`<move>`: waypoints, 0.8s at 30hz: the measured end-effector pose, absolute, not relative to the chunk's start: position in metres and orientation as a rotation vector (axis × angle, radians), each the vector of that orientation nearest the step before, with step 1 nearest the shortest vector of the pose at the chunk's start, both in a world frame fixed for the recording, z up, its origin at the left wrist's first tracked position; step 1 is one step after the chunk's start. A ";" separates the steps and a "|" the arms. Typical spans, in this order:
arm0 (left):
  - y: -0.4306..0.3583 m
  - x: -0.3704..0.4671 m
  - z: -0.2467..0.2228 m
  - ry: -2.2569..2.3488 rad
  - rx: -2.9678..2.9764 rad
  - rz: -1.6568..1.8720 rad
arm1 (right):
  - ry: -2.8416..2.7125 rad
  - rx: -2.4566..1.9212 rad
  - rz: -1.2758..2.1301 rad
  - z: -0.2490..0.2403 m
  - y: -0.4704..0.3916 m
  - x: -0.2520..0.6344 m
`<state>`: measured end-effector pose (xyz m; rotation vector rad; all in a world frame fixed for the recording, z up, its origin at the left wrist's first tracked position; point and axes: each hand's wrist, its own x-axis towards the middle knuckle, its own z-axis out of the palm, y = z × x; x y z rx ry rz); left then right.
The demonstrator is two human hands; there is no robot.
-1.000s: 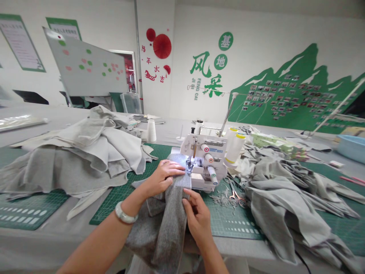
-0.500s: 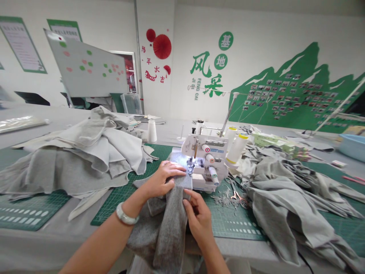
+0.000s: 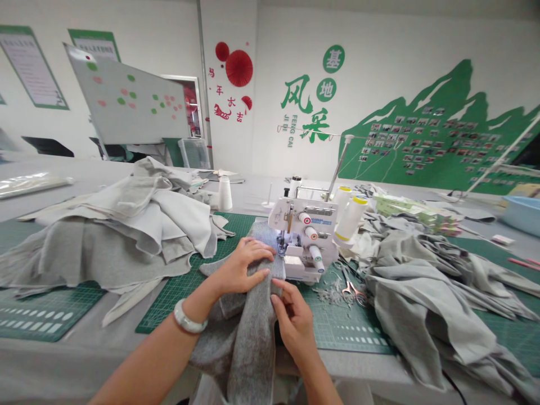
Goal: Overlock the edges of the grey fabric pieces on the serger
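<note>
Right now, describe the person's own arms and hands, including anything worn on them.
The left hand and right hand are bare, with no gloves. No sleeve shows on either forearm. Around the left wrist sits a thick, rounded, pale bangle; nothing shows on the right wrist.

Left hand (image 3: 248, 264) flat on grey fabric (image 3: 253, 337), right hand (image 3: 293, 315) pinching its edge, white sewing machine (image 3: 304, 236) alongside
</note>
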<state>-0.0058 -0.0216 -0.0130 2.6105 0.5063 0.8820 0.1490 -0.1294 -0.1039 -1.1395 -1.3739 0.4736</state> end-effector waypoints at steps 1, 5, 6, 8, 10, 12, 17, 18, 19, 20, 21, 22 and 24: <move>-0.021 -0.006 -0.014 0.512 2.612 0.888 | -1.376 -1.144 0.480 -0.104 -0.129 0.149; -0.018 -0.005 -0.015 0.522 2.600 0.896 | -1.382 -1.152 0.513 -0.104 -0.129 0.149; -0.018 -0.004 -0.015 0.517 2.597 0.901 | -1.380 -1.153 0.516 -0.103 -0.129 0.148; -0.019 -0.003 -0.014 0.491 2.591 0.913 | -1.378 -1.154 0.520 -0.103 -0.129 0.148; -0.021 -0.002 -0.014 0.451 2.579 0.918 | -1.377 -1.152 0.521 -0.103 -0.130 0.149; -0.022 -0.001 -0.014 0.421 2.564 0.917 | -1.377 -1.148 0.516 -0.102 -0.130 0.149; -0.024 -0.003 -0.013 0.411 2.594 0.933 | -1.375 -1.147 0.500 -0.101 -0.129 0.149; -0.024 -0.003 -0.012 0.416 2.604 0.930 | -1.375 -1.151 0.498 -0.101 -0.129 0.149; -0.024 -0.003 -0.012 0.421 2.613 0.924 | -1.374 -1.156 0.497 -0.102 -0.129 0.149; -0.024 -0.004 -0.011 0.424 2.621 0.914 | -1.372 -1.161 0.496 -0.102 -0.129 0.149; -0.024 -0.004 -0.011 0.427 2.629 0.899 | -1.368 -1.167 0.498 -0.103 -0.129 0.150; -0.024 -0.004 -0.011 0.431 2.637 0.887 | -1.364 -1.172 0.500 -0.104 -0.130 0.150; -0.023 -0.004 -0.011 0.437 2.648 0.877 | -1.354 -1.178 0.496 -0.105 -0.130 0.150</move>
